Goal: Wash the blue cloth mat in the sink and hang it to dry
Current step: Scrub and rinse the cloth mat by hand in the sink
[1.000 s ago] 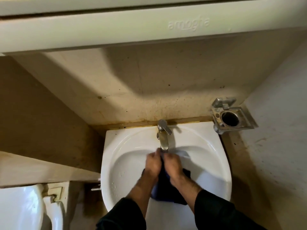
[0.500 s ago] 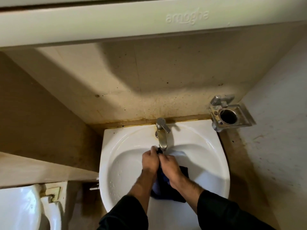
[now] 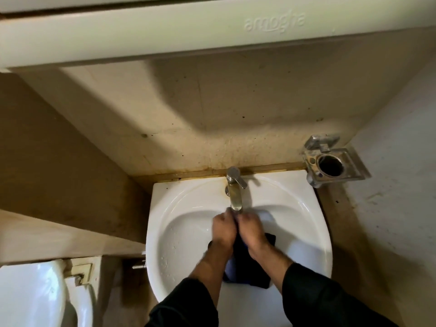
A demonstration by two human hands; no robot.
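Scrubbing under the tap

Left hand (image 3: 223,228) and right hand (image 3: 253,230) both grip the bunched blue cloth mat (image 3: 247,267) beneath the faucet (image 3: 236,197), over the sink (image 3: 179,232), likely to catch its water.

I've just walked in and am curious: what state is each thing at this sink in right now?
blue cloth mat: bunched up, gripped over the basin, under the spout.
left hand: gripping the mat.
right hand: gripping the mat beside the left.
tap: lever turned right; flow not discernible.
sink: droplets on the left wall.
metal holder: on the wall, holds nothing.
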